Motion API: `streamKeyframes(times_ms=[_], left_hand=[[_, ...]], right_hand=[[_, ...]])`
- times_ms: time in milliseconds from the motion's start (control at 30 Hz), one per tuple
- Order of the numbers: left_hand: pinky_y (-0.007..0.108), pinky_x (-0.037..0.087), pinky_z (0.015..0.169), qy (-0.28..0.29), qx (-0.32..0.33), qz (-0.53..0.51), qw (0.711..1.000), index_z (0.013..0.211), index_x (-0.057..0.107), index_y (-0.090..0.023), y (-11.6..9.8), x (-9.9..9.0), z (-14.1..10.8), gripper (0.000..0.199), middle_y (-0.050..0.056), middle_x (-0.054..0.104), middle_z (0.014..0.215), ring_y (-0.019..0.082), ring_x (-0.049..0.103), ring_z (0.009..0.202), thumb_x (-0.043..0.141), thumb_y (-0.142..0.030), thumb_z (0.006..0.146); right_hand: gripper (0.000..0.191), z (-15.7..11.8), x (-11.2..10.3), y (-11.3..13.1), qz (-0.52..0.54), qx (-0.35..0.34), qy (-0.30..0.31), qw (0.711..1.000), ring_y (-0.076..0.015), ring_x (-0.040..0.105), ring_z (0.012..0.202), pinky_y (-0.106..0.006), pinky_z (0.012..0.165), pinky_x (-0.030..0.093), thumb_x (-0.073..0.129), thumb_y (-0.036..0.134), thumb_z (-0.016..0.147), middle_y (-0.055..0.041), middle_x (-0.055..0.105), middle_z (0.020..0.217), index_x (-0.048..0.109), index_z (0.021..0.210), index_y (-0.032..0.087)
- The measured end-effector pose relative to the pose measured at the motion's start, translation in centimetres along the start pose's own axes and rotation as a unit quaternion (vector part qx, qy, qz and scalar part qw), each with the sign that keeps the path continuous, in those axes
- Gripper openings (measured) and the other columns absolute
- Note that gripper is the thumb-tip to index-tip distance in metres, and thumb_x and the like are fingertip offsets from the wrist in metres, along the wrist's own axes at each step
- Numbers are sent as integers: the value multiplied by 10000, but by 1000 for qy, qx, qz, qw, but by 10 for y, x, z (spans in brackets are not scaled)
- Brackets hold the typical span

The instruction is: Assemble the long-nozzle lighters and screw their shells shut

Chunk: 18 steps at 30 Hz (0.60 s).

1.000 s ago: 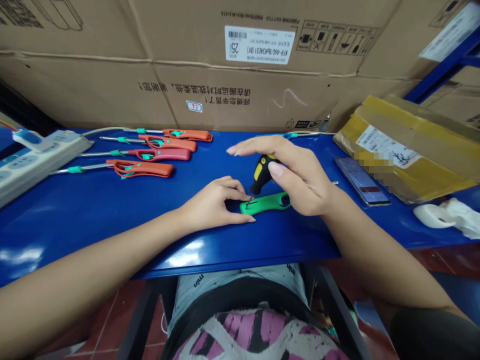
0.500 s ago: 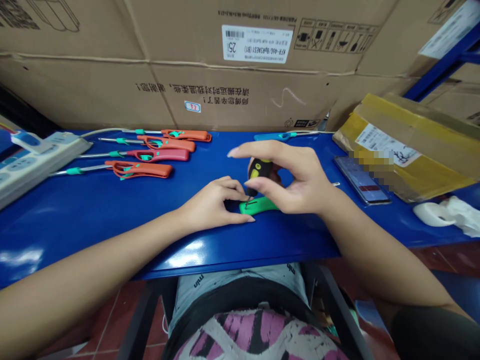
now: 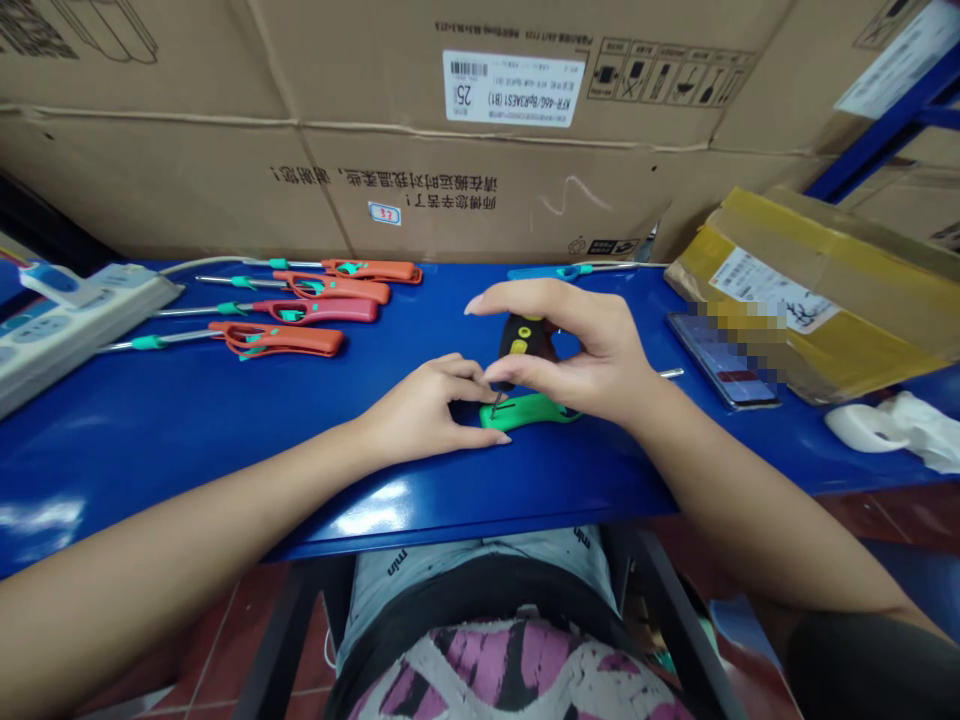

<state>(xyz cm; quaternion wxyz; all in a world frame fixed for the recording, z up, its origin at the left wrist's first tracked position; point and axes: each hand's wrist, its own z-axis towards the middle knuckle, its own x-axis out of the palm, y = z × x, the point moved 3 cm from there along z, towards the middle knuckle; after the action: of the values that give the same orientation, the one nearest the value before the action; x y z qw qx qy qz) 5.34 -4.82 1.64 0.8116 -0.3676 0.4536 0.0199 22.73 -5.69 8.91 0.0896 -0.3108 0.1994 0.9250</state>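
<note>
From here I see the green lighter (image 3: 525,409) mid-frame, its long axis nearly left-right. My left hand (image 3: 412,415) — nearer its left end — pinches that end; my right hand (image 3: 592,345) grips the screwdriver (image 3: 523,345), tip down there.

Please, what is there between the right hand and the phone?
Between the right hand and the phone, the head view shows a silvery metal tip over the blue table.

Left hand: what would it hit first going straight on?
Likely the green handle, its end between the fingertips of the left hand, then the screwdriver in the right hand; exact depth is unclear.
</note>
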Motion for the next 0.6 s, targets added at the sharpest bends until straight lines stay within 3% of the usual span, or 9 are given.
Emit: streamKeyframes(times_ms=[167,300,367,500,600], left_hand=[[411,532,938,-15,10,-3,1000,1036,799,-204,-1,-1,0,325,69,756,1012,249,695,976,822,-429,802],[423,531,941,2,0,-6,1000,1043,801,-208,-2,0,1,313,68,765,1024,258,697,980,813,-414,808],[434,529,942,9,-6,-1,1000,1059,800,-205,-3,0,1,317,72,764,1021,263,696,976,805,-406,815],[417,534,918,-5,2,2,1000,1038,802,-188,-4,-1,1,302,74,755,1005,251,695,951,804,-397,819],[404,533,910,-10,2,2,1000,1016,802,-191,-4,0,1,288,68,755,1006,244,696,946,809,-397,814]], right_hand=[[433,1,0,6,47,-2,24,999,-185,705,1050,-384,969,578,357,386,1075,-78,723,1188,576,1388,182],[343,1,0,6,13,-8,-7,1000,-163,713,918,-331,889,594,532,441,1016,-55,748,1055,682,1185,183],[351,1,-1,5,4,-19,-15,1000,-179,713,972,-342,917,588,569,475,993,-58,746,1066,690,1151,186],[441,0,0,6,34,-1,30,999,-205,676,1151,-401,1012,563,392,413,1064,-81,700,1263,541,1425,207],[449,0,2,6,28,15,32,999,-218,661,1190,-420,1021,564,365,396,1068,-84,665,1341,512,1456,224]])
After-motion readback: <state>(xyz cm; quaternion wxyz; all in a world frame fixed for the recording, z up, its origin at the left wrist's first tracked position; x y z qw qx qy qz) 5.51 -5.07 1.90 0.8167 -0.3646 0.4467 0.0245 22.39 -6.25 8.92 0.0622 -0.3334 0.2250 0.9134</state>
